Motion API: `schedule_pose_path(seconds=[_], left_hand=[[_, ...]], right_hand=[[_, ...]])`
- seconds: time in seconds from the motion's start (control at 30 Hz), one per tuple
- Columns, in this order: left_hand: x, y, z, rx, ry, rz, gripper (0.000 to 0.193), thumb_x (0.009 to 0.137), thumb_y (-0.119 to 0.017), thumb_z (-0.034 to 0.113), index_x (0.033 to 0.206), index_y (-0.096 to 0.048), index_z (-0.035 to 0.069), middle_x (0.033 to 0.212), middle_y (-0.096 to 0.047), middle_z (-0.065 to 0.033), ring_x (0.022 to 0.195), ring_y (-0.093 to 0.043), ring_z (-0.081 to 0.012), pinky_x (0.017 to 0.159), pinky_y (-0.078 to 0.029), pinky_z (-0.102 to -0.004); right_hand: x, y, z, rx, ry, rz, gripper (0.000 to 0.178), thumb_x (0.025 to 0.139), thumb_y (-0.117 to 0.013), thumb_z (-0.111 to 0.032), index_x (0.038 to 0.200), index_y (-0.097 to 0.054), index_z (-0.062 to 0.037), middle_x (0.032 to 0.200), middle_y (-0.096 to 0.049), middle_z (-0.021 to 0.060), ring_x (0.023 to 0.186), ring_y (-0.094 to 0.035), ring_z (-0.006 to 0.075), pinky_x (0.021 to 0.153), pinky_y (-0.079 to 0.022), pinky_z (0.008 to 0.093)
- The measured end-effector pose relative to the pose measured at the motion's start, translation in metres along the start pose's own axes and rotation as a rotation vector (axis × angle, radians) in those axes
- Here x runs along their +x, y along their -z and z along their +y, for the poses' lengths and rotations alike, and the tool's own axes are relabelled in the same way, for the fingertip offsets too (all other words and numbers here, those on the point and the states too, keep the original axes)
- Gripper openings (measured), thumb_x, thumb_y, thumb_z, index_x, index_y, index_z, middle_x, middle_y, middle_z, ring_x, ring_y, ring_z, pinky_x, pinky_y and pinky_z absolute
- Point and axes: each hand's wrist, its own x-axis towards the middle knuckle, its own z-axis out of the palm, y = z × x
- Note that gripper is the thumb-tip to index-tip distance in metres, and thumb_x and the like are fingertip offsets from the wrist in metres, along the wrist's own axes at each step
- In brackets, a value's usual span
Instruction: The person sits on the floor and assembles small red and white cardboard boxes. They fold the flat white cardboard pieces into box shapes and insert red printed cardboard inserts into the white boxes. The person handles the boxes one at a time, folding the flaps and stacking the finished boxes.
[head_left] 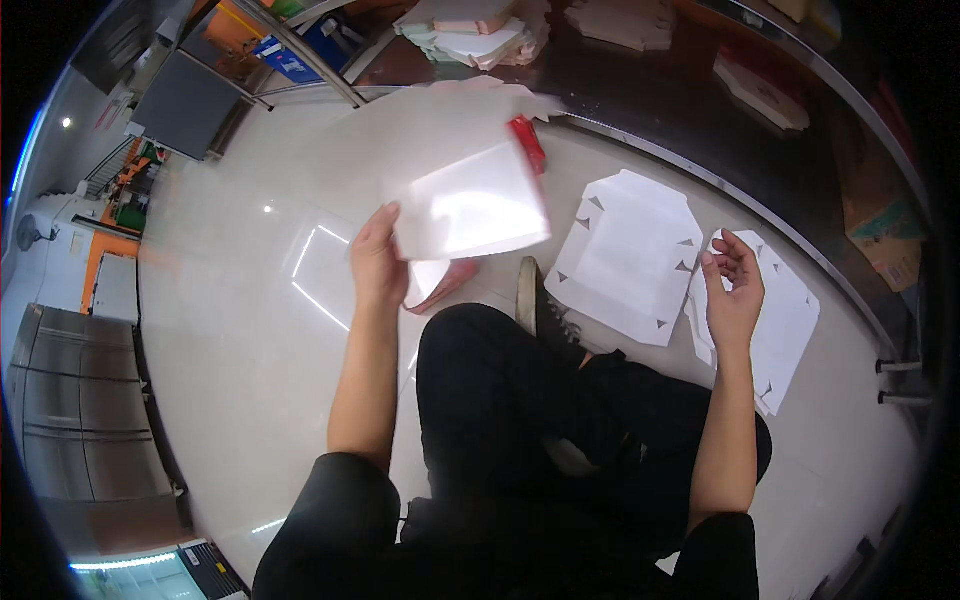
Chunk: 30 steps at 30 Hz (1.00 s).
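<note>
My left hand (377, 262) grips a glossy white cardboard sheet (472, 208) by its left edge, held up over the floor; a pink underside shows below it and a red part (528, 142) sticks out at its top. My right hand (732, 288) hovers with fingers apart and curled, holding nothing, above a flat white die-cut box blank (785, 325) lying on the floor. A second flat white box blank (628, 255) lies between the hands, just past my shoe (535, 300). I sit on the floor with legs in dark trousers.
A dark worktable (650, 90) with a metal edge curves across the back, carrying stacks of folded pink and white boxes (480, 35). Brown cartons (885, 225) stand at the right. Grey metal cabinets (75, 400) lie at the left on the glossy tiled floor.
</note>
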Motion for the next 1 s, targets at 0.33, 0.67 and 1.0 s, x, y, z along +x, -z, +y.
schedule_pose_path(seconds=[0.33, 0.67, 1.0], left_hand=[[-0.005, 0.132, -0.023, 0.006, 0.0, 0.402, 0.035, 0.093, -0.065, 0.016, 0.118, -0.058, -0.008, 0.112, -0.065, -0.0141, 0.095, -0.067, -0.0253, 0.075, -0.054, -0.0352], [0.045, 0.193, -0.117, 1.202, -0.235, 0.517, 0.03, 0.081, -0.068, 0.031, 0.084, -0.075, 0.002, 0.085, -0.072, -0.0159, 0.06, -0.064, -0.0318, 0.065, -0.054, -0.0406], [0.044, 0.211, -0.127, 1.467, -0.142, 0.574, 0.043, 0.072, -0.072, 0.023, 0.111, -0.074, 0.006, 0.1, -0.073, -0.0203, 0.096, -0.069, -0.037, 0.09, -0.052, -0.0455]], right_hand=[[-0.011, -0.011, 0.01, -0.123, 0.063, -0.16, 0.039, 0.089, -0.07, -0.008, 0.125, -0.061, 0.0008, 0.108, -0.067, 0.0099, 0.088, -0.061, 0.0125, 0.084, -0.051, 0.0285], [-0.014, -0.013, 0.023, -0.205, 0.057, -0.174, 0.033, 0.088, -0.071, -0.009, 0.12, -0.064, -0.0005, 0.105, -0.066, 0.0088, 0.085, -0.062, 0.014, 0.08, -0.051, 0.0293], [-0.014, -0.024, 0.077, -0.425, -0.093, -0.209, 0.039, 0.084, -0.074, -0.019, 0.118, -0.063, -0.0026, 0.105, -0.066, 0.0166, 0.086, -0.065, 0.0281, 0.078, -0.053, 0.0384]])
